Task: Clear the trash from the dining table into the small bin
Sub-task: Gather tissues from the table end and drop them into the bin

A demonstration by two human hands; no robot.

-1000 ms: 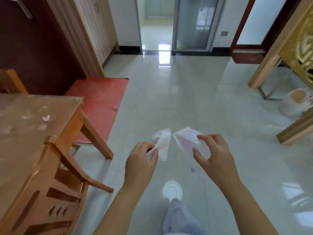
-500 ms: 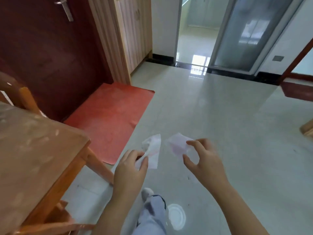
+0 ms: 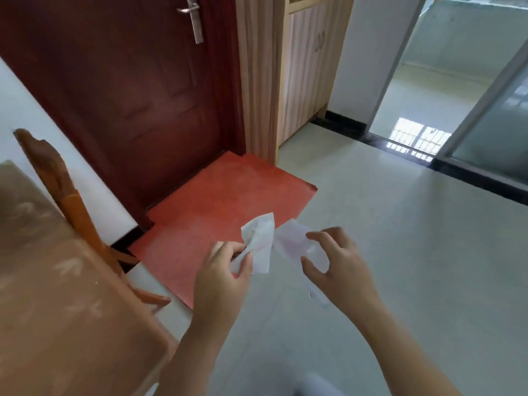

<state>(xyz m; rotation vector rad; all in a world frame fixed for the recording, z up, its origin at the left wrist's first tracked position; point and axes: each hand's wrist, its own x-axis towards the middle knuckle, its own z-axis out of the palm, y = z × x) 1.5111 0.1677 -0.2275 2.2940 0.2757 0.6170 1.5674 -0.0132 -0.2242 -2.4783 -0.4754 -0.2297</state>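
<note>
Bright, even daylight reaches you through the doorway at upper right, leaving a window-shaped glare patch on the floor by the threshold. Your table and chair at left are smeared with blur; the door edges lean and bow near the frame margins.

Tissue now over red mat

Home entryway: front door, doormat, dining table.
</note>
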